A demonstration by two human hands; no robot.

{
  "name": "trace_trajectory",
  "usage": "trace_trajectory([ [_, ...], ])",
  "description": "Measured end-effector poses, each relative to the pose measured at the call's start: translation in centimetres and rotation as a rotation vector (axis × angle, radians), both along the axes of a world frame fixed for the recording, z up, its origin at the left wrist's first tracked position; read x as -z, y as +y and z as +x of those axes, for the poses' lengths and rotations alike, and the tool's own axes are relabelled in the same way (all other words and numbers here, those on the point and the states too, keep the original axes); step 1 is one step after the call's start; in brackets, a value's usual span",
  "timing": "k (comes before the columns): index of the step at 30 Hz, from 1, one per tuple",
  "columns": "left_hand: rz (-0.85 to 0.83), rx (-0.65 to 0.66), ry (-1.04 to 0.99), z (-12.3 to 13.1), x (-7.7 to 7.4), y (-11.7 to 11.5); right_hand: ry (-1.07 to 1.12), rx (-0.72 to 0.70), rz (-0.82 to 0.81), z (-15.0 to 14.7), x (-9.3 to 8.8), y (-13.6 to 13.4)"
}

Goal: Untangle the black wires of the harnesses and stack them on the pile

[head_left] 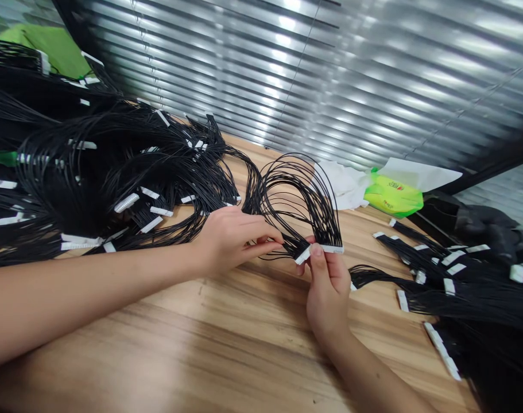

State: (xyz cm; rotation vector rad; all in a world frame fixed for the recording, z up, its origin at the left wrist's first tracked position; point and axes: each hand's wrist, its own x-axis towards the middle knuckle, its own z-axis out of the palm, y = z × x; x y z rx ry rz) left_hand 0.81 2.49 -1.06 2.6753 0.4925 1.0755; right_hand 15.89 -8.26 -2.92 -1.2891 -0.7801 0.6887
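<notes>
A loop of thin black wires (295, 195) arches up from a white multi-pin connector strip (319, 249). My right hand (328, 292) is shut on that strip, pinching it between thumb and fingers. My left hand (233, 238) reaches in from the left, its fingertips pinching the black wires right next to the connector. A large tangled pile of black wire harnesses (115, 172) with white connectors lies just behind my left hand. Another bundle of black wires with white connectors (450, 287) lies to the right of my right hand.
The harnesses rest on a wood-grain table (158, 350). A crumpled white sheet (343, 183) and a bright green plastic bag (392, 195) lie at the back right. Ribbed metallic blinds (330, 74) rise behind the table. Dark fabric (494, 226) sits at the right.
</notes>
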Motion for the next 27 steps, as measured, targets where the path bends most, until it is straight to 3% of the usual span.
trace_trajectory([
  [9, 0.03, 0.034, 0.05, 0.3, -0.2, 0.3, 0.01, -0.01, -0.007, 0.1, 0.3, 0.0],
  [16, 0.234, 0.048, -0.004, -0.3, -0.5, 0.9, 0.45, -0.009, 0.032, 0.8, -0.5, 1.1],
  [22, -0.102, -0.028, -0.069, -0.6, -0.8, 1.7, 0.733, -0.171, 0.024, 0.9, -1.3, 1.2],
  [27, -0.222, -0.053, -0.088, -0.2, -0.6, 1.8, 0.909, -0.306, 0.017, 0.8, -1.5, 1.0],
])
